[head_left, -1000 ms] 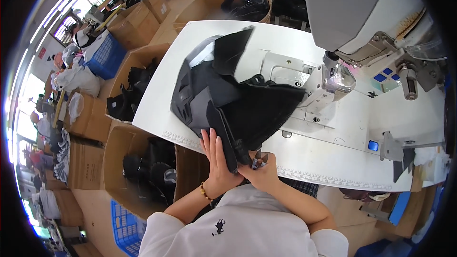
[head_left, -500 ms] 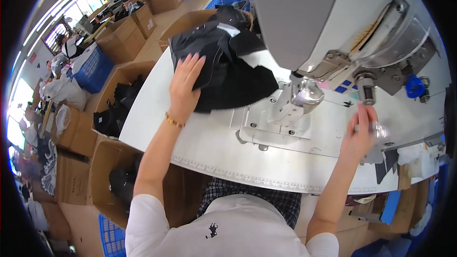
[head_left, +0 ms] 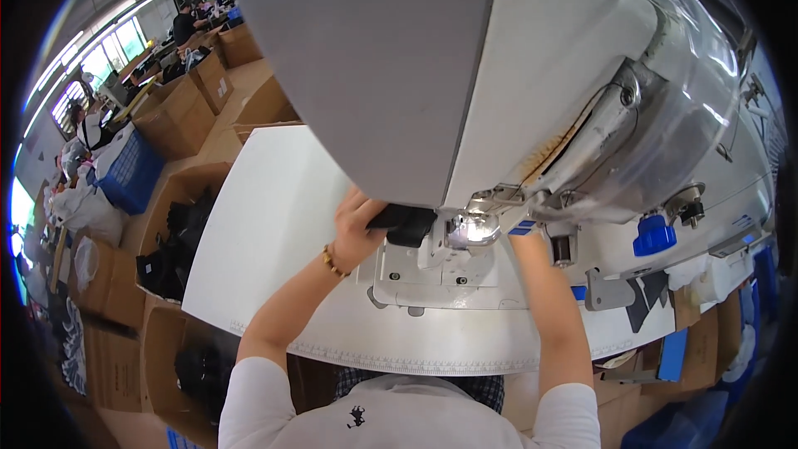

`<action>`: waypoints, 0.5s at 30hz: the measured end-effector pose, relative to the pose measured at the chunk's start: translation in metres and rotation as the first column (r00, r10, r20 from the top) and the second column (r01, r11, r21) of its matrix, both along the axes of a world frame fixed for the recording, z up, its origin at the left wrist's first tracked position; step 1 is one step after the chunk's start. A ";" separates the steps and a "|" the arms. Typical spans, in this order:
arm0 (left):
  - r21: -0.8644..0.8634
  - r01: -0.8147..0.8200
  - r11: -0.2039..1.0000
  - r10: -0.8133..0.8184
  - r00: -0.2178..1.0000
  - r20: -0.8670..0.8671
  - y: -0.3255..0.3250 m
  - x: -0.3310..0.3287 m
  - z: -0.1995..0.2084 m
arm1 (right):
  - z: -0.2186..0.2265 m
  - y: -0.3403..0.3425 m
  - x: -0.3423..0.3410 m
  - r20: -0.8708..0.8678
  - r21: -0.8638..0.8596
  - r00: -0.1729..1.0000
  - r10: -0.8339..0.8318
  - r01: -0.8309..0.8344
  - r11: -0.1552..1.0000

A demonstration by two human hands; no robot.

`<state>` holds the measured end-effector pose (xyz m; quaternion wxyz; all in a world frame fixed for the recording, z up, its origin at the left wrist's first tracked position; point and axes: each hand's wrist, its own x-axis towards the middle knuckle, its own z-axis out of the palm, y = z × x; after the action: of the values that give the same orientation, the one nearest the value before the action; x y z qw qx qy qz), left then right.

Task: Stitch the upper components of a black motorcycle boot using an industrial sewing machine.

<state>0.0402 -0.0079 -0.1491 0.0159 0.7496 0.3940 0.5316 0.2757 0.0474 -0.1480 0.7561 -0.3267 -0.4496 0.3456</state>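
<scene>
A black fabric piece (head_left: 409, 224) is at the needle area of a large grey-and-white sewing machine (head_left: 374, 75), most of it hidden behind the machine head. My left hand (head_left: 357, 229) grips its near left edge, fingers curled over the cloth, just left of the shiny presser area (head_left: 474, 230). My right forearm (head_left: 553, 308) reaches up past the right side of the needle area. The right hand itself is hidden behind the machine head, so its fingers do not show.
The white table (head_left: 241, 224) has a ruler strip along its front edge. Cardboard boxes (head_left: 158, 324) with black pieces stand to the left. A blue knob (head_left: 654, 235) sits on the machine's right side, with dark scraps (head_left: 644, 303) below. Other people (head_left: 184, 23) work far left.
The black fabric has gone from lying spread left of the needle to the machine head. My left hand has moved right and down with it; my right hand has reached in behind the head.
</scene>
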 end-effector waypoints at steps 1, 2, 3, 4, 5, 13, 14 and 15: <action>0.001 0.002 1.000 -0.002 1.000 -0.001 -0.010 0.001 0.007 | 0.001 -0.002 0.002 0.002 -0.004 1.000 0.010 -0.010 1.000; 0.097 0.079 0.992 -0.073 0.996 -0.056 -0.017 0.001 0.013 | 0.000 -0.005 -0.001 0.006 -0.009 1.000 0.021 -0.021 1.000; 0.187 0.158 0.970 -0.138 0.983 -0.117 -0.023 0.002 0.014 | -0.001 -0.008 0.000 0.010 -0.014 0.999 0.033 -0.032 0.999; 0.187 0.155 0.970 -0.134 0.984 -0.118 -0.030 0.000 0.012 | -0.002 -0.011 0.000 0.012 -0.019 0.999 0.049 -0.049 0.999; 0.166 0.142 0.976 -0.113 0.978 -0.174 -0.038 -0.001 0.008 | -0.002 -0.012 0.006 0.014 -0.028 0.998 0.063 -0.063 0.998; 0.033 -0.029 0.999 0.036 0.976 -0.216 -0.110 0.038 -0.015 | -0.017 -0.047 0.031 0.003 -0.090 0.986 0.165 -0.164 0.982; -0.002 -0.075 0.997 0.073 0.976 -0.204 -0.114 0.043 -0.016 | -0.015 -0.042 0.041 -0.003 -0.093 0.984 0.176 -0.175 0.980; -0.010 -0.099 0.995 0.095 0.981 -0.170 -0.117 0.049 -0.016 | -0.016 -0.044 0.047 -0.009 -0.095 0.982 0.187 -0.187 0.978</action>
<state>0.0890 -0.1254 -0.1649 -0.0367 0.7719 0.4349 0.4623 0.3225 0.0031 -0.1641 0.7040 -0.3186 -0.4612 0.4361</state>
